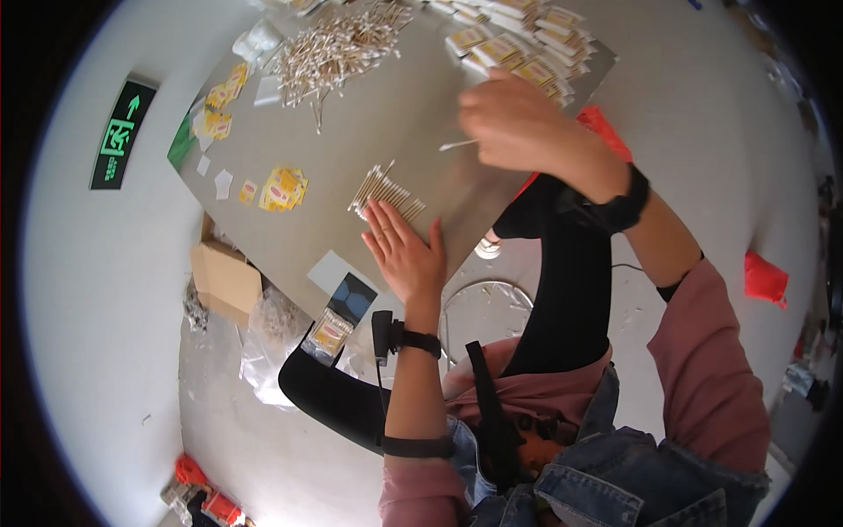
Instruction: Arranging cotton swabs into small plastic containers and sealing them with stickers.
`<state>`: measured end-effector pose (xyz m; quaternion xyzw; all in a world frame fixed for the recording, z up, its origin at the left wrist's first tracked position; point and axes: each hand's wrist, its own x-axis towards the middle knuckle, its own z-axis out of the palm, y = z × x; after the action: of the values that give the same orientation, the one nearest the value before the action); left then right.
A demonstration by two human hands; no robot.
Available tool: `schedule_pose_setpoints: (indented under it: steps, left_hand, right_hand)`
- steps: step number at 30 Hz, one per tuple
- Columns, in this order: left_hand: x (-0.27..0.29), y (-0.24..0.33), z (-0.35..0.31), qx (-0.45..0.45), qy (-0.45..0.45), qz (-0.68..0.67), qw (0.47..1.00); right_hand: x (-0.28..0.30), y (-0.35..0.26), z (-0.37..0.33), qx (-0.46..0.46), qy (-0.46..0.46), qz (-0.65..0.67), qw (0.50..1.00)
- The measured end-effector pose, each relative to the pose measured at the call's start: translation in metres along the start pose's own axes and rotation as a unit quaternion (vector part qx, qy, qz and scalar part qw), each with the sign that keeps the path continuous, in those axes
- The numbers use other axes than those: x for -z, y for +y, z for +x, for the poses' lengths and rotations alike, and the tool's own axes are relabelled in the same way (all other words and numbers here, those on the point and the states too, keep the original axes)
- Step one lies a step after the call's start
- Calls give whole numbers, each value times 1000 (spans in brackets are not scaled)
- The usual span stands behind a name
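My left hand (408, 256) lies flat on the grey table (351, 145), fingers stretched out and thumb apart. Its fingertips touch the lower edge of a small row of cotton swabs (387, 190) laid side by side. Raised over the right part of the table, my right hand (518, 123) is closed and smeared by motion. A single cotton swab (457, 145) sticks out to the left from it. At the far side lies a big loose heap of cotton swabs (342, 53).
Packed swab packets (500, 51) are stacked at the far right. Yellow printed cards (283, 189) lie to the left, with more cards (226, 88) behind. A filled swab packet (332, 332) sits by the near table corner. A cardboard box (226, 281) stands below the table's left edge.
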<state>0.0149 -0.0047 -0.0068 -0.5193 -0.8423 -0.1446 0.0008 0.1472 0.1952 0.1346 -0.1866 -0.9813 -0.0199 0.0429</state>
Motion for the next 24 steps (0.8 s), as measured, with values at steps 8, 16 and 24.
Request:
schedule_pose_setpoints:
  steps: [8,16,24]
  left_hand:
    - [-2,0,-2,1,48,-65,997]
    - [-1,-3,-2,20,53,-77,995]
    - [2,2,-3,6,-11,-34,999]
  right_hand:
    - [19,85,-190,-354,21,18,935]
    - [-27,36,-143,-342,178,227,894]
    - [-109,-68,-14,-149,147,506,837]
